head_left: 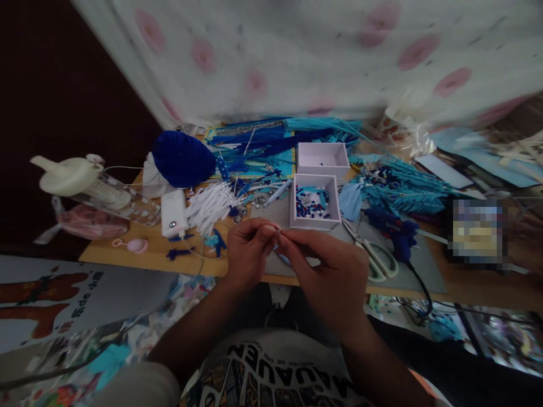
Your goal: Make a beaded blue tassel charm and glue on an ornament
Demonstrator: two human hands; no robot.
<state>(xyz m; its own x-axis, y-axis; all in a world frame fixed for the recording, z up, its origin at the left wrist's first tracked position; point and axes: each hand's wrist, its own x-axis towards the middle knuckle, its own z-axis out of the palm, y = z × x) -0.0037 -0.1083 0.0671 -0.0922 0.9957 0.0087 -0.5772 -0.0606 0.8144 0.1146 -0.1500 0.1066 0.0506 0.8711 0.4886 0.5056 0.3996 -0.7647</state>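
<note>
My left hand (pixel 249 251) and my right hand (pixel 328 265) meet over the table's front edge, thumbs and fingertips pinched together. Between them is something small, with a light blue and silvery bit (pixel 275 245) showing; its kind is too small to make out. Just beyond my fingers stands a white box (pixel 316 224) with blue, red and silver beads (pixel 309 204) inside. A second white box (pixel 322 167) sits behind it. To the right of my right hand lie scissors (pixel 379 260) with pale handles and a blue glue gun (pixel 394 229).
Blue pipe cleaners (pixel 263 141) are heaped at the back. On the left are a clear bottle (pixel 114 195), a white power bank (pixel 173 213) and a dark blue fuzzy piece (pixel 183 159). Teal feathery stems (pixel 411 183) lie at right, near a blurred device (pixel 477 232).
</note>
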